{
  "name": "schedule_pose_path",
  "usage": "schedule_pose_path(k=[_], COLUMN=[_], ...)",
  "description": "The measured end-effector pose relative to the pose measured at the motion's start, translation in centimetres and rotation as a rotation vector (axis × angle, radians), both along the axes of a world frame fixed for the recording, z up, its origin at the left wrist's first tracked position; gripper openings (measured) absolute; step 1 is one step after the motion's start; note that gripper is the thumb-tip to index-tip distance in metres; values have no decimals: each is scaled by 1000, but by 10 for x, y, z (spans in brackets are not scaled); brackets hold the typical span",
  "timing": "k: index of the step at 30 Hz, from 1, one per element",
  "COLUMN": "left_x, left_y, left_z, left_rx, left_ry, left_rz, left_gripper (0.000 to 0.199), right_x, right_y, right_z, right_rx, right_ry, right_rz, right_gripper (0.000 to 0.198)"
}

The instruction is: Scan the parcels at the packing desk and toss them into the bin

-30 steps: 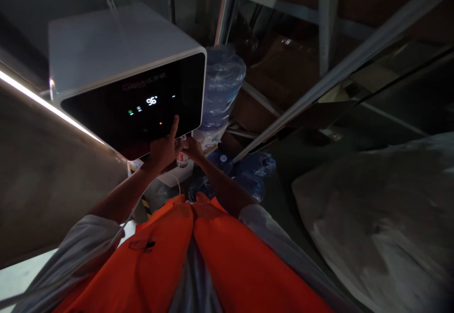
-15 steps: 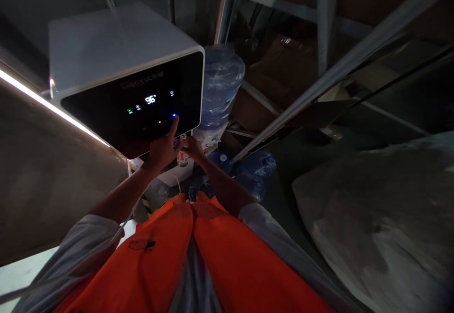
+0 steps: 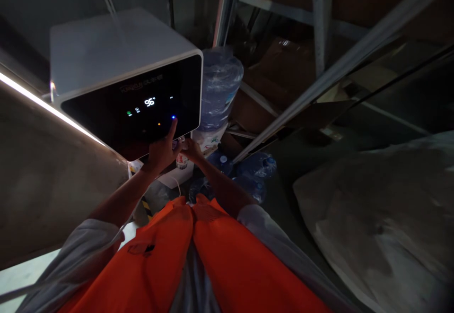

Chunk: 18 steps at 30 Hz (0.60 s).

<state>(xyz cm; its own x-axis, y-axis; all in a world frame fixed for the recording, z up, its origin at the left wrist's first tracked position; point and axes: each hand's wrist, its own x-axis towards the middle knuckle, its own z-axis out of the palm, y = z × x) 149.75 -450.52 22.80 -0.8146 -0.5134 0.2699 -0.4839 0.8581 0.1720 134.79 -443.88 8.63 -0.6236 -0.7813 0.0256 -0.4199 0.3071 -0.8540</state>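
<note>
A water dispenser (image 3: 117, 124) with a white top and a black front panel shows 96 in lit digits. The index finger of my left hand (image 3: 162, 154) is stretched out to the blue-lit spot at the lower right of that panel; its other fingers are partly hidden. Just below the panel's lower edge, my right hand (image 3: 192, 150) is closed around the upper part of a small clear plastic bottle (image 3: 181, 161) with a red and white label. The bottle is upright, its top close under the dispenser. Shadow hides some of the right fingers.
A large blue water jug (image 3: 222, 86) stands behind the dispenser on the right. Several more jugs (image 3: 257, 165) lie on the floor. Metal shelving (image 3: 283, 114) with cardboard slants across the right. A pale covered heap (image 3: 383, 218) sits at lower right, a wall panel (image 3: 46, 171) at left.
The small icon at the upper right of the panel has mostly gone dark. My hands stay in place, with the left finger still at the blue light; the view shifts slightly.
</note>
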Motion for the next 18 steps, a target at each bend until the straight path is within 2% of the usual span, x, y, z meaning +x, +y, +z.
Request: schedule_pose_path(k=[18], left_x=[0], left_y=[-4], left_z=[-6], left_rx=[-71], left_ry=[-13], left_rz=[13], left_gripper=[88], right_x=[-1], right_y=[-8], right_z=[-5], right_rx=[0], right_ry=[-12], right_rz=[-11], right_gripper=[39])
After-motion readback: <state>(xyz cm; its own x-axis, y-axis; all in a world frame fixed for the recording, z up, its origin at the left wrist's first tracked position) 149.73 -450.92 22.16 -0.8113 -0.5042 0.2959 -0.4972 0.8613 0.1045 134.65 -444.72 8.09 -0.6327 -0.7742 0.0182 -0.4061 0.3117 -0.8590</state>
